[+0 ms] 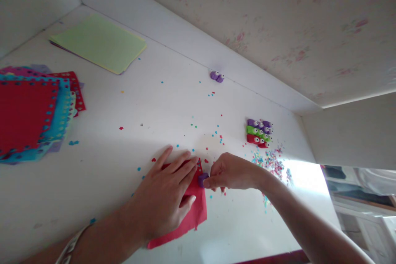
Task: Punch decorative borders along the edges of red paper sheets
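Note:
My left hand (171,187) lies spread and flat on a sheet of red paper (194,212), covering much of it. At the paper's right edge, my right hand (229,171) grips a small purple craft punch (203,179), its fingers curled and thumb against it. The paper's upper right border shows a few small punched holes, and its lower edge looks uneven. Tiny star-shaped and heart-shaped paper cut-outs (206,161) lie around both hands. The underside of the punch is hidden, so how far it sits over the paper I cannot tell.
Several purple, green and red punches with googly eyes (260,133) stand grouped at right, beside a heap of confetti (274,163). Two purple punches (217,76) sit near the back wall. Punched coloured sheets (27,111) are stacked at left, pale green paper (99,43) behind them.

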Demonstrator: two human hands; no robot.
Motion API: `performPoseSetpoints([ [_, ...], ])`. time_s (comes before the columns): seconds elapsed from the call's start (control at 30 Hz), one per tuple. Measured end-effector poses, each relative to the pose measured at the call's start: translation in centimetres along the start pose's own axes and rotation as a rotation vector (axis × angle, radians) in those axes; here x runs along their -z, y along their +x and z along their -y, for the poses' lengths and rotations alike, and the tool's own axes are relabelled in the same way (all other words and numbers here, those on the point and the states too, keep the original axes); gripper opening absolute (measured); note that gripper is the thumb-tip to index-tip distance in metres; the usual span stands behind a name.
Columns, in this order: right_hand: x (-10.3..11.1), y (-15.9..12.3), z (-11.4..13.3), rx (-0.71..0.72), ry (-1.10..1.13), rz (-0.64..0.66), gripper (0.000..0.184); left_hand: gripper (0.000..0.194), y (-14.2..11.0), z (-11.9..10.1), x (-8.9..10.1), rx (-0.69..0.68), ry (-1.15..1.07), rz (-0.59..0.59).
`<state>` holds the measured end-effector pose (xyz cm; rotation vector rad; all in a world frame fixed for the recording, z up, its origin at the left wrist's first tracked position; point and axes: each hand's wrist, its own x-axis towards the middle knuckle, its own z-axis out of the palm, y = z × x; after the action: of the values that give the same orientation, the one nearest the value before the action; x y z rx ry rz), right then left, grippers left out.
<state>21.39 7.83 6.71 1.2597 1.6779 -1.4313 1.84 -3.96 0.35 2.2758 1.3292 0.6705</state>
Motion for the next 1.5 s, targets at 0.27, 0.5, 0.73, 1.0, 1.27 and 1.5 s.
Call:
performPoseSetpoints([
  [0.27, -1.6, -0.3, -0.4, -0.024, -0.036, -0.143, 0.020, 0.046, 0.3, -1.6, 0.4, -0.149, 0.049, -0.020],
  [0.5, -1.0, -0.2, 0.4, -0.031, -0.024, -0.087, 0.017, 0.043, 0.0, -2.0, -0.9, -0.219, 0.130, -0.002],
  [0.73, -0.6, -0.1, 0.6, 0.022, 0.050, -0.034, 0.014, 0.040, 0.5, -1.8, 0.0, -0.231, 0.118, -0.037],
  [1.0, -1.2, -1.5, 0.1, 0.042, 0.018, -0.190, 0.029, 0.046, 0.5, -1.6, 1.1, -0.163, 0.138, -0.056],
  [1.27, -1.2, -3.8, -2.2, 0.080, -0.130, -0.287, 0.042, 0.048, 0.4, -0.2, 1.0, -0.036, 0.191, -0.076],
  [1.5, -4.4, -5.5, -3.2, 0.143, -0.197, -0.659, 0.031, 0.042, 0.6, -0.2, 1.1, -0.053, 0.212, -0.070],
])
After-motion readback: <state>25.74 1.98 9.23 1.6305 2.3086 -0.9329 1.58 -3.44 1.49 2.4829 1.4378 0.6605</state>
